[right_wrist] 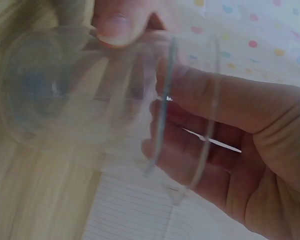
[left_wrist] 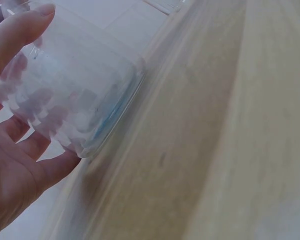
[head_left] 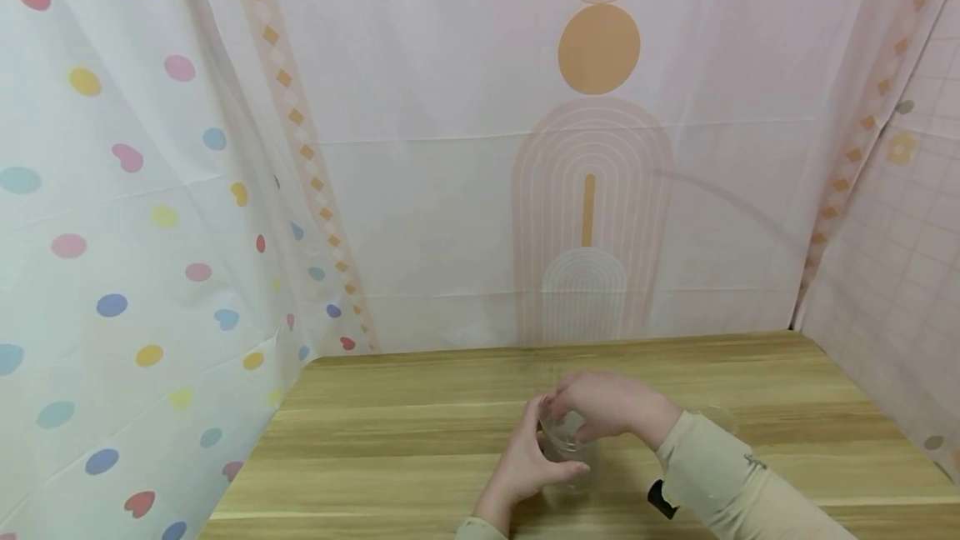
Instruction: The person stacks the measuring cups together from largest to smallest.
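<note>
Fingers of the left hand [head_left: 525, 465] are curled around the side of a clear, colourless, round plastic jar [head_left: 561, 444], which is held just above or on the wood-grained, yellow-brown worktop [head_left: 375, 432]; full contact of its base cannot be confirmed. The jar's long axis is kept roughly upright, with the mouth turned up toward the right hand [head_left: 611, 402], though a slight tilt cannot be ruled out.

The relation judged to matter most is that between this mouth and the right fingers [right_wrist: 195, 165]. The jar is placed below them and slightly to the left, and in the right wrist view they are pointed along its axis, overlapping a thin, clear rim [right_wrist: 161, 115]. These fingers are parted from the thumb and partly bent; whether they are dipped inside or set around the edge, and whether anything clear is pinched, cannot be told through the transparent walls.

Of the 2 hands, both are close to the jar: its side is steadied by the left, its top is met by the right. Beyond the right sleeve, a clear, rounded object [head_left: 720, 417] is faintly seen on the worktop.
</note>
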Tool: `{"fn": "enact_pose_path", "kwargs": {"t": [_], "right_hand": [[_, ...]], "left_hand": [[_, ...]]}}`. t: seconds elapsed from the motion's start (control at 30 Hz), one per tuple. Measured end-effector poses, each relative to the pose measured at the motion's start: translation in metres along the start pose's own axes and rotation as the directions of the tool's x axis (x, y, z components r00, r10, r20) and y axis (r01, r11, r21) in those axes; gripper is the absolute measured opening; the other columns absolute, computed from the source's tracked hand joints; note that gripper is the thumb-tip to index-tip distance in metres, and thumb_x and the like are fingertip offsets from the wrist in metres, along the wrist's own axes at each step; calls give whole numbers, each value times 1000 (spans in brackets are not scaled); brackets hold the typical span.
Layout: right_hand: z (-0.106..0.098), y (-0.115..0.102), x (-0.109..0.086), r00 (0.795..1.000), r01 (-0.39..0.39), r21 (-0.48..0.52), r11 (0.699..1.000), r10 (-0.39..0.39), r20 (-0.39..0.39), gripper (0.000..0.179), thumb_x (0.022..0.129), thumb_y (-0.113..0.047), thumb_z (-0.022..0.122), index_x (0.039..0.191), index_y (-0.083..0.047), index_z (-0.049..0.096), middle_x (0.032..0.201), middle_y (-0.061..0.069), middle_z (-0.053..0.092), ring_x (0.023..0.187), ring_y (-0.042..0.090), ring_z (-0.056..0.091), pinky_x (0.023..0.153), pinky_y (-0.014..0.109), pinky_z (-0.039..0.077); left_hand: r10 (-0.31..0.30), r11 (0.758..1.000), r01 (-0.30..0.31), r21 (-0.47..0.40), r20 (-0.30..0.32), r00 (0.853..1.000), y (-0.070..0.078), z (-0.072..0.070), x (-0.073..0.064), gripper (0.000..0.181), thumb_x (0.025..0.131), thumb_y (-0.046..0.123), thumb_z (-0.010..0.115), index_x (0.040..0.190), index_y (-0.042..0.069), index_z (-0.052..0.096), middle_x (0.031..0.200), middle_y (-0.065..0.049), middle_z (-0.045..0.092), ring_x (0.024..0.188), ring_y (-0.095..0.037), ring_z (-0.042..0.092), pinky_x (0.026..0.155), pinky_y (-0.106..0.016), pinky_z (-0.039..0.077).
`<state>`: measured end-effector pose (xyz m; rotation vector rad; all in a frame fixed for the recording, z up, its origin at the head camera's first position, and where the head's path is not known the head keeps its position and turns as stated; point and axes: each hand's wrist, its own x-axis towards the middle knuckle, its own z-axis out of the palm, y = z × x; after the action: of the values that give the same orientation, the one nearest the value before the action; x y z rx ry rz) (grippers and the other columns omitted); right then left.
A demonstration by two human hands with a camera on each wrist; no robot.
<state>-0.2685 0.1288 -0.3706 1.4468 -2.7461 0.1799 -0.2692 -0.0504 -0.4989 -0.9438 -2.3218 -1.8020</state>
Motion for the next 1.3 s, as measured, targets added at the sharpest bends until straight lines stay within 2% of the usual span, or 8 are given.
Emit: {"fn": "enact_pose_path", "kwargs": {"t": [0.13,0.37,0.47,0.77,1.0,1.3], "right_hand": [[3,-1,0,1000,-11,15,1000,11,11,32,71,-2,86,99,-13,75,107,-5,67,104,12,61,87,26,52],[6,0,0,1000,-27,47,999,27,6,34,72,-1,85,101,-12,74,113,-3,67,110,15,60,91,28,51],[7,1,0,1000,-29,52,998,29,3,34,72,-1,85,101,-13,74,113,-3,67,110,14,60,91,28,51],[8,1,-2,999,-8,76,997,11,-32,33,72,1,84,101,-12,74,104,-7,65,96,6,59,82,23,51],[9,1,-5,998,2,100,995,6,-70,31,74,0,83,101,-12,74,99,-6,66,86,6,59,73,20,50],[11,5,-9,993,7,140,990,10,-121,29,74,1,81,99,-11,74,95,-4,66,82,6,59,70,20,50]], "left_hand": [[-6,1000,6,4,2,1000,1,1,0,88,72,17,90,143,19,39,140,-2,50,121,-20,52,97,-34,47],[-12,1000,12,-6,1,1000,3,1,0,87,71,17,90,142,19,40,139,-2,51,122,-26,52,97,-35,46],[-13,1000,13,-7,2,1000,3,0,0,87,71,16,90,142,20,39,139,-1,50,122,-22,52,98,-36,45],[-16,1000,16,-11,9,1000,4,-1,-1,86,73,16,89,143,20,39,138,0,51,122,-16,51,99,-39,46],[-9,1000,9,-18,4,1000,4,0,-1,87,72,17,89,143,20,39,137,0,51,121,-16,51,98,-40,48],[-2,1000,2,-22,-3,1000,2,0,-1,87,72,16,89,142,18,39,135,-2,52,119,-20,53,96,-37,49]]}}
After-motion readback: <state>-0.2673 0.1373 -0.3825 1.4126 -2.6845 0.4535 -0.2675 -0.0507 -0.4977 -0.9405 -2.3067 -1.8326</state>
